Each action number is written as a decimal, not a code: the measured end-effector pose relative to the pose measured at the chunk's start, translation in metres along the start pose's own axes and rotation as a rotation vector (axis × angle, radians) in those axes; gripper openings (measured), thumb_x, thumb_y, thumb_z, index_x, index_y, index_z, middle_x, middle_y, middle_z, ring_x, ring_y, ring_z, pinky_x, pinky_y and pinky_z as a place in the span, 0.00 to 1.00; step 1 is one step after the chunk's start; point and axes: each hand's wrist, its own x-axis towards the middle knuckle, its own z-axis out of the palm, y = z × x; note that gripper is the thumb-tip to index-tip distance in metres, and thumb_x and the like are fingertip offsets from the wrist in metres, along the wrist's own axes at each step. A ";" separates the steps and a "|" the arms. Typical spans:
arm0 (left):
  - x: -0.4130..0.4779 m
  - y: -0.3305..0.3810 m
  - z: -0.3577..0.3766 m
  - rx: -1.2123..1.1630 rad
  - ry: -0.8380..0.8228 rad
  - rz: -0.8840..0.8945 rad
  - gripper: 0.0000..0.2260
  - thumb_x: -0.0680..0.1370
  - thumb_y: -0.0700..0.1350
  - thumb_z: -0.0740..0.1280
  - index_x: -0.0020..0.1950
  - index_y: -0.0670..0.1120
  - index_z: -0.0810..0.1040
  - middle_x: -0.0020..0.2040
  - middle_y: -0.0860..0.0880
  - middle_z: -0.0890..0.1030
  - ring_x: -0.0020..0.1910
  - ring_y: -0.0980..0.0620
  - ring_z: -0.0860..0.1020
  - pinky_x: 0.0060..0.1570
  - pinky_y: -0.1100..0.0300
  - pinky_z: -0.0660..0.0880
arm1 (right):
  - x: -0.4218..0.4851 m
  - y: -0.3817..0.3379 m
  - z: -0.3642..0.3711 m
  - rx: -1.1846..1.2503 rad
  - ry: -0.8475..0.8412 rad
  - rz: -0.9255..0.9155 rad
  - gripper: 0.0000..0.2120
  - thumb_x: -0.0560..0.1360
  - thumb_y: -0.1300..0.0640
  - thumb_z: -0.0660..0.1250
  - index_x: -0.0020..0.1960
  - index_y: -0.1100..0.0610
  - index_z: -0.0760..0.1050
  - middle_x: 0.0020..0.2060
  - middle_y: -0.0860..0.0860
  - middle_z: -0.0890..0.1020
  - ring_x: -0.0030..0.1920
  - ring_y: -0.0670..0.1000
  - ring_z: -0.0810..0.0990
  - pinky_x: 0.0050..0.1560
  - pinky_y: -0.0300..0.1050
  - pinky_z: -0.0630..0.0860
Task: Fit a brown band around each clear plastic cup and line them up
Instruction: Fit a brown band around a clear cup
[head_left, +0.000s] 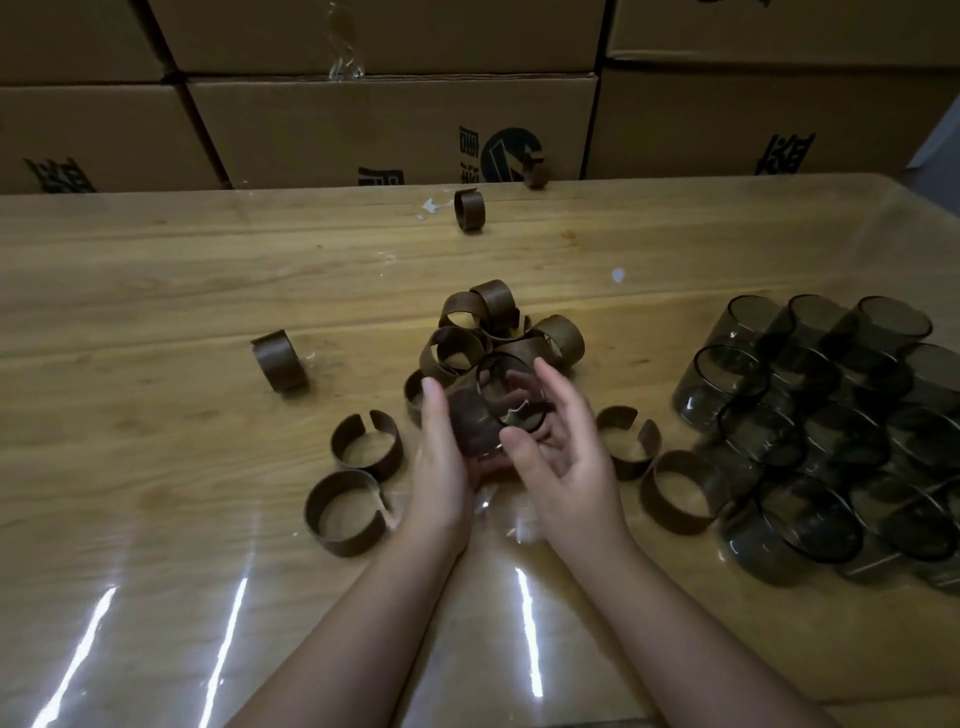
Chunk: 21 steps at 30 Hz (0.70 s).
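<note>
Farthest from us, stacked cardboard boxes (389, 119) form a wall along the far edge of the glossy wooden bench (156, 280). On the bench's right side sits a tight group of smoky clear cups (831, 415), packed in rows and touching one another. At the centre is a heap of brown bands (498, 332), split rings tumbled over each other. Just near of that heap we have both hands raised. The left hand (441, 457) has its grip curled round the left side of one held cup (511, 387), and the right hand (571, 467) cups the right side, thumb in front and fingers showing through the clear wall. A fitted band (470, 423) wraps the cup's lower part under the left fingers. Loose rings lie around: two near-left bands (366, 444), two near-right bands (628, 441) beside the cups, one left band (280, 361) on edge, and two far bands (469, 209) close to the boxes.
</note>
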 end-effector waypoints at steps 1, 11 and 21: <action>-0.001 0.000 0.001 0.018 -0.019 0.007 0.26 0.78 0.64 0.47 0.51 0.59 0.85 0.50 0.49 0.85 0.51 0.49 0.84 0.42 0.61 0.80 | 0.000 0.000 0.000 0.003 0.013 0.000 0.25 0.73 0.49 0.69 0.67 0.40 0.65 0.49 0.29 0.78 0.50 0.36 0.80 0.48 0.34 0.77; -0.006 0.001 0.004 0.055 -0.071 0.062 0.25 0.76 0.62 0.53 0.60 0.52 0.81 0.51 0.46 0.85 0.49 0.51 0.83 0.41 0.60 0.78 | 0.000 -0.005 0.002 -0.078 0.058 -0.103 0.16 0.77 0.44 0.61 0.64 0.37 0.72 0.60 0.46 0.74 0.55 0.44 0.79 0.44 0.37 0.79; -0.007 -0.002 0.010 0.424 0.176 0.429 0.16 0.73 0.61 0.57 0.58 0.58 0.68 0.55 0.55 0.77 0.53 0.56 0.78 0.53 0.59 0.76 | 0.005 0.001 0.001 -0.092 0.027 0.017 0.19 0.76 0.41 0.54 0.44 0.53 0.76 0.44 0.54 0.75 0.42 0.45 0.76 0.42 0.39 0.74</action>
